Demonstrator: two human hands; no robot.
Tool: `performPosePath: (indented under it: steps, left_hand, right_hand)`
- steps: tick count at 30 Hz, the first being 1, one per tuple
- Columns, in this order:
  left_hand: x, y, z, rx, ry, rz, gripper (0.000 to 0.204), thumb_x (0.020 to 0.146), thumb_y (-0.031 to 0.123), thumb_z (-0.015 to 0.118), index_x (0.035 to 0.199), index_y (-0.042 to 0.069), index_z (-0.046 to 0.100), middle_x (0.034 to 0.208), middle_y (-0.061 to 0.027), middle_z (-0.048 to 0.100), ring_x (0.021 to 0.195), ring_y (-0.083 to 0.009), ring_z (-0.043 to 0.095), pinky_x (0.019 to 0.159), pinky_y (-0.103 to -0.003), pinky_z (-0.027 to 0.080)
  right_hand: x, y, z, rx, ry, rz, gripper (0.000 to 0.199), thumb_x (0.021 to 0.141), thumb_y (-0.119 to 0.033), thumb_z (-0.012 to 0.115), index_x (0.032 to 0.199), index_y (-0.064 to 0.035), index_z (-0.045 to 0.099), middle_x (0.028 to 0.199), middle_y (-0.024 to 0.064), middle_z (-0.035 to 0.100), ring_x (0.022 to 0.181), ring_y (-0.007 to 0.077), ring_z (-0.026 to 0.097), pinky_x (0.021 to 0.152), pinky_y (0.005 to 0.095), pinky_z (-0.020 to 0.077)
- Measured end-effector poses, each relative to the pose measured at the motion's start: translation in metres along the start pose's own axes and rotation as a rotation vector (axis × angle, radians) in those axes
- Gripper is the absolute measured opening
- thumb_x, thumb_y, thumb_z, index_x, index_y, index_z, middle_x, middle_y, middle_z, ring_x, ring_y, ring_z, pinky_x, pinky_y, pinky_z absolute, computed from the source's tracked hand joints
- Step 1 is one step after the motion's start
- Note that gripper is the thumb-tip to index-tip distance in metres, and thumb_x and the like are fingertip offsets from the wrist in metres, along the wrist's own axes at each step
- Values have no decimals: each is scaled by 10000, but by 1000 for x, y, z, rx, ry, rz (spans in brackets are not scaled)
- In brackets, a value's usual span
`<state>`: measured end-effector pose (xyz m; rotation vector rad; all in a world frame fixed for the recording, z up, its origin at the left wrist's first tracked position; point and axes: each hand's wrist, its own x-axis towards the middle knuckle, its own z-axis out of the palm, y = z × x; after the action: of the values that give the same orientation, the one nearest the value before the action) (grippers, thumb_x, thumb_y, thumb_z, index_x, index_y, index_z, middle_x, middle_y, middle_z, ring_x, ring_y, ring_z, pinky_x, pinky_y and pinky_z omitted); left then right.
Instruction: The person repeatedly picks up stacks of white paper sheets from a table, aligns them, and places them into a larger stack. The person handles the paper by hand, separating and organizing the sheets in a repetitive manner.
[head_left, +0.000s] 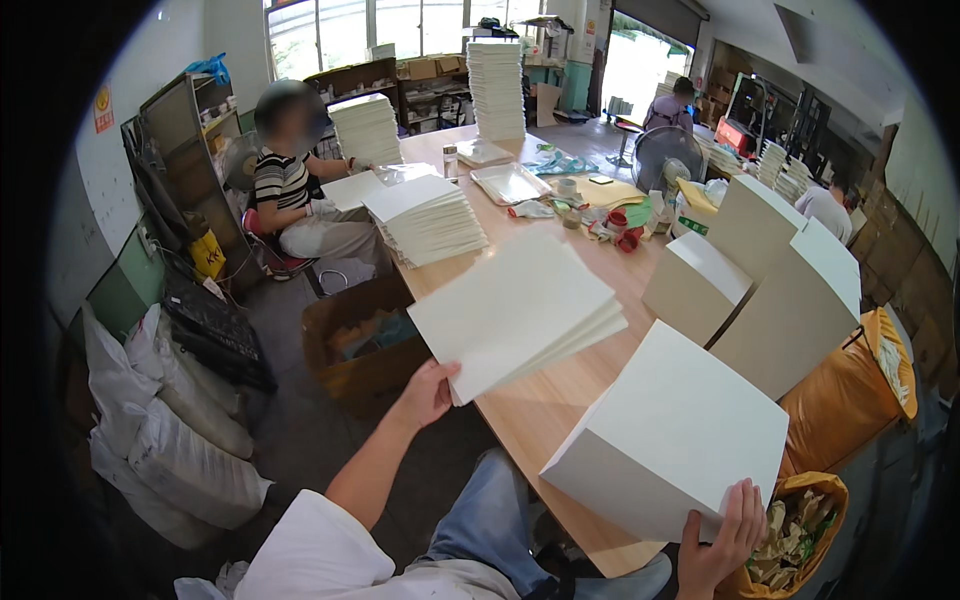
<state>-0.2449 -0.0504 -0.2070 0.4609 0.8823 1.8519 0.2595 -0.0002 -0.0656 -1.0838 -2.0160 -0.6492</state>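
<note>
My left hand pinches the near corner of a thin bundle of white sheets, held tilted above the table. The sheets are slightly fanned at their right edge. At the lower right, a tall block of stacked white sheets stands at the table's near edge. My right hand is closed over its near right corner, fingers on the top edge and thumb against the near face. Beyond the bundle, a lower, uneven stack of white sheets lies on the table.
More white stacks stand at the right of the wooden table. A seated co-worker is at the left edge. Below are a cardboard box, white sacks and an orange sack. Red tape rolls lie mid-table.
</note>
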Motion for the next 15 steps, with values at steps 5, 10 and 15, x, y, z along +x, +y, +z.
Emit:
performPosePath:
  steps: [5, 10, 15]
  left_hand:
    - [22, -100, -53, 66, 72, -147, 409, 1080, 186, 662, 1454, 32, 600, 1319, -96, 747, 1156, -254, 758, 982, -462, 635]
    - [32, -157, -90, 200, 176, -385, 411, 1095, 194, 650, 1485, 79, 592, 1384, -91, 728, 1229, -279, 739, 1021, -518, 620]
    - [36, -140, -95, 189, 54, -474, 441, 1134, 289, 630, 1493, 42, 563, 1372, -130, 732, 1199, -297, 751, 1063, -515, 598]
  right_hand:
    - [-13, 9, 2, -6, -68, 34, 630, 1040, -518, 726, 1460, -50, 695, 1469, 150, 716, 1361, 378, 660, 1150, 552, 444]
    - [-16, 11, -6, -9, -89, 25, 630, 1043, -510, 726, 1455, -34, 691, 1462, 168, 716, 1359, 388, 657, 1146, 552, 449]
    - [-9, 1, -6, 29, -89, 45, 631, 1047, -510, 726, 1457, -31, 689, 1464, 164, 713, 1360, 389, 653, 1141, 542, 455]
